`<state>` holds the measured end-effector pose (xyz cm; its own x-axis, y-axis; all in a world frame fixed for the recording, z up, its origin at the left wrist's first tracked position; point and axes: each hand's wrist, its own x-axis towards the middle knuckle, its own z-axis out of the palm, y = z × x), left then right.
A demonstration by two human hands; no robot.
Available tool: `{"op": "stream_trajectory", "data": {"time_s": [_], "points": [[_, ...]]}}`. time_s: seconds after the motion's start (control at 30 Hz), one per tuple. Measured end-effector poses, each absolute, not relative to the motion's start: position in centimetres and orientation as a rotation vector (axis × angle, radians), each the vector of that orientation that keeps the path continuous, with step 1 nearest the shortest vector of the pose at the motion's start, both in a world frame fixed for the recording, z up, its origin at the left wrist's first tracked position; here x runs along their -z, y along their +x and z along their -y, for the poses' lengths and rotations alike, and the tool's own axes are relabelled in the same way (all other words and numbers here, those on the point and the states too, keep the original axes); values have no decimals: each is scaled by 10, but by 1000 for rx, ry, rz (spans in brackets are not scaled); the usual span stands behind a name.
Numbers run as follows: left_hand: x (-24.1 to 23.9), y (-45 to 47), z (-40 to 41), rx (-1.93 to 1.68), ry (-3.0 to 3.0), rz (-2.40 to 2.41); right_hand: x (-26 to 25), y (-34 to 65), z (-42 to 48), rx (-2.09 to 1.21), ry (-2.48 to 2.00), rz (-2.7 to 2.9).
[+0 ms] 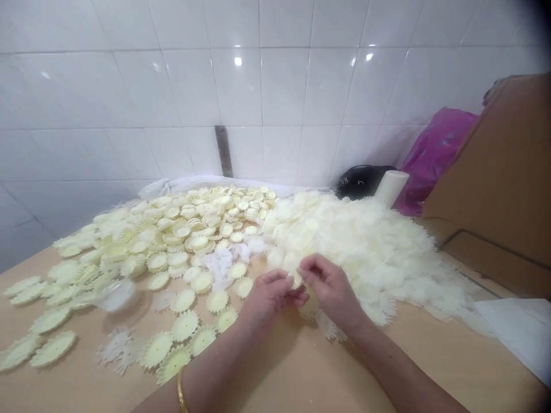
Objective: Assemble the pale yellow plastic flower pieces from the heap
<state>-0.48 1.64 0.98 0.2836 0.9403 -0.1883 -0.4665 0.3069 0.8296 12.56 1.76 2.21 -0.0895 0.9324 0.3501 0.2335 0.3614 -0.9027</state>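
Note:
My left hand [269, 295] and my right hand [329, 287] meet at the middle of the table, fingers pinched together on a small pale yellow toothed disc [296, 281]. They sit at the near edge of a fluffy heap of white toothed pieces [365, 246]. To the left lie many pale yellow toothed discs [185, 235], piled at the back and spread singly toward the front. A gold bangle [181, 390] circles my left wrist.
The wooden table [301, 373] runs to a white tiled wall [172, 86]. A brown cardboard box [499, 178] stands at the right, with a pink plastic bag [434, 152], a black object [359, 180] and a white cylinder [391, 187] behind the heap. White sheet [520, 332] at right.

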Motion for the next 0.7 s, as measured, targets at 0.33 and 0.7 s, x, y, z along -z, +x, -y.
{"op": "stream_trajectory", "data": {"time_s": [0.33, 0.7], "points": [[4, -11, -24, -1175, 781, -910, -21, 152, -43, -634, -1045, 888], [-7, -8, -19, -1178, 803, -1075, -27, 152, -33, -303, -1344, 1510]]}}
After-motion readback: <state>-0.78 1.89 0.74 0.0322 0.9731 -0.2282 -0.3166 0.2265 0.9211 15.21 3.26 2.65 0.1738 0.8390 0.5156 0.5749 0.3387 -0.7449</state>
